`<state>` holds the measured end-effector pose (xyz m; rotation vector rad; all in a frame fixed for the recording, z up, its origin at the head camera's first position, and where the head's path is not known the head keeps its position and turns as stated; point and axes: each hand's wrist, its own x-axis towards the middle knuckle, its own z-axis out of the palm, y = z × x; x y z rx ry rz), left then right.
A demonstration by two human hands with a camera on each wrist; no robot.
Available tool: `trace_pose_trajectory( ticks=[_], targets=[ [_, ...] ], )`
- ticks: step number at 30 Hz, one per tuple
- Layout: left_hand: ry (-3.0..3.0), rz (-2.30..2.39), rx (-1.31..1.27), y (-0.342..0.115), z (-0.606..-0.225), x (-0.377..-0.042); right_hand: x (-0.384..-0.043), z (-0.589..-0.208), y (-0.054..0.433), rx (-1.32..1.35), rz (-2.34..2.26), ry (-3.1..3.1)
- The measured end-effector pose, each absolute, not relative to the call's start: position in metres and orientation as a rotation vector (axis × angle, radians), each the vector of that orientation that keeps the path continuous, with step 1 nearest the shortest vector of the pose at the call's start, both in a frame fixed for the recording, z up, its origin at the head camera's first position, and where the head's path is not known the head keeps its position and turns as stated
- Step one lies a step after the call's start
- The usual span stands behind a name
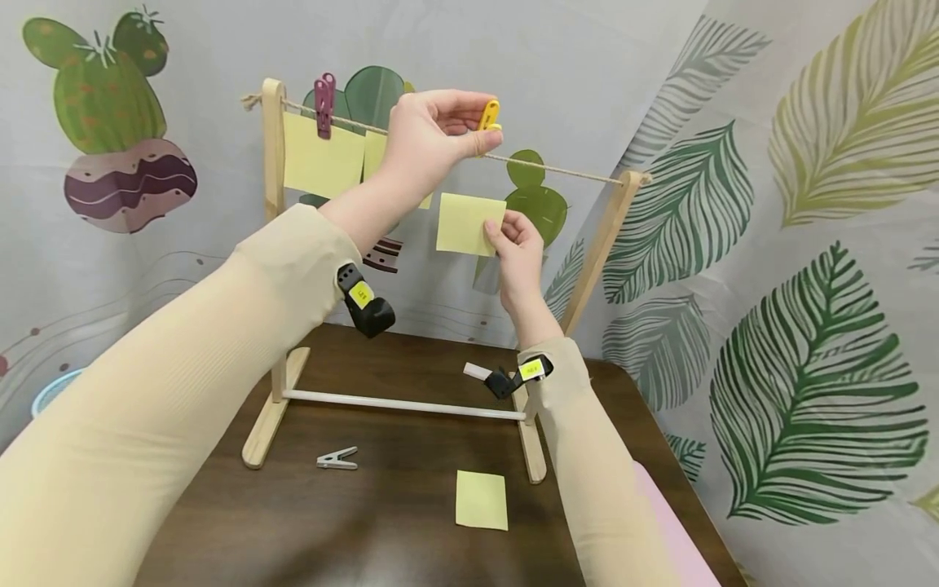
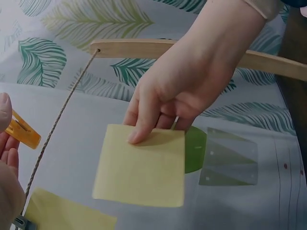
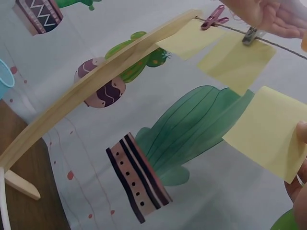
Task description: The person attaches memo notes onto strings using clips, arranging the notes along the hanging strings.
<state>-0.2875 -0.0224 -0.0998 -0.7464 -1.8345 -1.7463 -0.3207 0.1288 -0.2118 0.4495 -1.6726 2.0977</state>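
Observation:
My left hand (image 1: pixel 429 139) pinches a yellow clothespin (image 1: pixel 488 116) between thumb and fingers, close to the rope (image 1: pixel 557 169). Lower and to the right, my right hand (image 1: pixel 522 257) holds a yellow sticky note (image 1: pixel 462 222) by its right edge, thumb in front. That note hangs a little below the rope, apart from it. Two more notes are clipped to the rope on the left: a purple clothespin (image 3: pixel 211 21) grips one note (image 3: pixel 189 40), and a grey clothespin (image 3: pixel 249 36) grips the other note (image 3: pixel 237 62). In the head view my left hand partly hides the second note.
The rope runs between two wooden posts (image 1: pixel 597 253), joined low down by a white rod (image 1: pixel 403 404). On the brown table (image 1: pixel 381 505) lie a grey clothespin (image 1: pixel 337 458) and a loose yellow note (image 1: pixel 481 500). A pink object (image 1: pixel 671 530) sits at the right edge.

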Motion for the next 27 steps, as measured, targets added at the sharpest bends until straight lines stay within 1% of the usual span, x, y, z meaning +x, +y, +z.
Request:
trace_pose_trajectory(
  ticks=[8, 15, 27],
  targets=[
    [-1.832, -1.891, -0.634, -0.018, -0.097, -0.289, -0.325, -0.191, 0.127, 0.447, 2.101, -1.658],
    [-1.807, -1.844, -0.596, -0.015, -0.097, -0.29, -0.326, -0.182, 0.125, 0.461, 2.099, -1.639],
    [-1.789, -1.7, -0.551, -0.012, -0.098, -0.288, -0.328, -0.18, 0.123, 0.455, 2.112, -1.633]
  ],
)
